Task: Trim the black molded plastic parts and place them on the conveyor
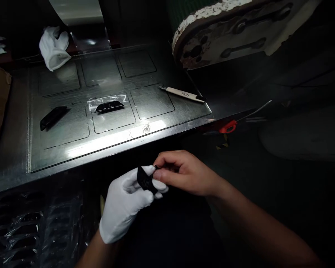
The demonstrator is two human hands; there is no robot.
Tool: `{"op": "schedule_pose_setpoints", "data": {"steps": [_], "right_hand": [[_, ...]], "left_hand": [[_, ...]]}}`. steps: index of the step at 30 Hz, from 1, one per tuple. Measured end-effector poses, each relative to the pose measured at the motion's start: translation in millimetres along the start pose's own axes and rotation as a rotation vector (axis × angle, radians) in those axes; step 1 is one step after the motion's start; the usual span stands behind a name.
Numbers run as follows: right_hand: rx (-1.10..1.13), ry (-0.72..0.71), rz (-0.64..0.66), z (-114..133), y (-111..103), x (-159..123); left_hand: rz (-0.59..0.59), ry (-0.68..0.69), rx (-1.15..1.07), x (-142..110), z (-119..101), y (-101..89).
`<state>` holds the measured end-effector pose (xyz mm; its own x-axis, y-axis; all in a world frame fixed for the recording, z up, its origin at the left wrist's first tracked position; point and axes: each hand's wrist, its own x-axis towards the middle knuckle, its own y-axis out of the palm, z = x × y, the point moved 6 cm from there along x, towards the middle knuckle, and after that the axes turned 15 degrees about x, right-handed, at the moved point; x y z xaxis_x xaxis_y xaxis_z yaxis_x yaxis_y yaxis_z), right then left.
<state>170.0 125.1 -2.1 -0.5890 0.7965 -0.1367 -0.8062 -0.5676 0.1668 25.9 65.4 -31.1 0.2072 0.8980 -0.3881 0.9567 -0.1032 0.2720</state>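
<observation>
From here I see the left hand (124,203), in a white glove, with its fingers closed around a small black part (145,181), just off the counter's (145,140) near edge. The glove probably keeps skin marks off that dark surface. The bare right hand (191,175) pinches thumb and forefinger together at the part's end; bare skin likely gives a finer feel there, though whatever sits between those fingertips is too small to tell.

On the counter, a second black piece (53,117) lies by itself towards the left, and another (109,107) rests on clear film (108,99), perhaps to spare it scratches from the metal. A pen-like knife (184,93) lies near the right corner, its tip pointing inward, seemingly parked within easy reach. Down at the left, clear trays (35,230) hold rows of dark pieces in separate hollows, which would stop them rubbing together.
</observation>
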Motion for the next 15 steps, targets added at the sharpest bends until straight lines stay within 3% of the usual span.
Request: {"op": "schedule_pose_setpoints", "data": {"steps": [3,5,9,11,12,15], "right_hand": [[-0.406,-0.385,-0.092,22,5,-1],[-0.462,-0.473,-0.094,28,11,4],[-0.084,-0.078,0.049,17,28,33],[-0.093,-0.057,0.196,22,49,48],[-0.175,-0.173,0.269,31,60,58],[-0.434,-0.738,0.396,72,103,90]], "left_hand": [[-0.271,0.007,0.272,-1,-9,-22.4],[-0.328,0.030,0.242,-1,-14,-27.7],[-0.188,0.038,-0.033,-8,-21,-24.4],[-0.116,0.098,-0.197,-20,-29,-30.7],[-0.118,0.138,-0.270,-28,-34,-39.6],[-0.240,0.337,-0.453,-64,-51,-81.1]]}}
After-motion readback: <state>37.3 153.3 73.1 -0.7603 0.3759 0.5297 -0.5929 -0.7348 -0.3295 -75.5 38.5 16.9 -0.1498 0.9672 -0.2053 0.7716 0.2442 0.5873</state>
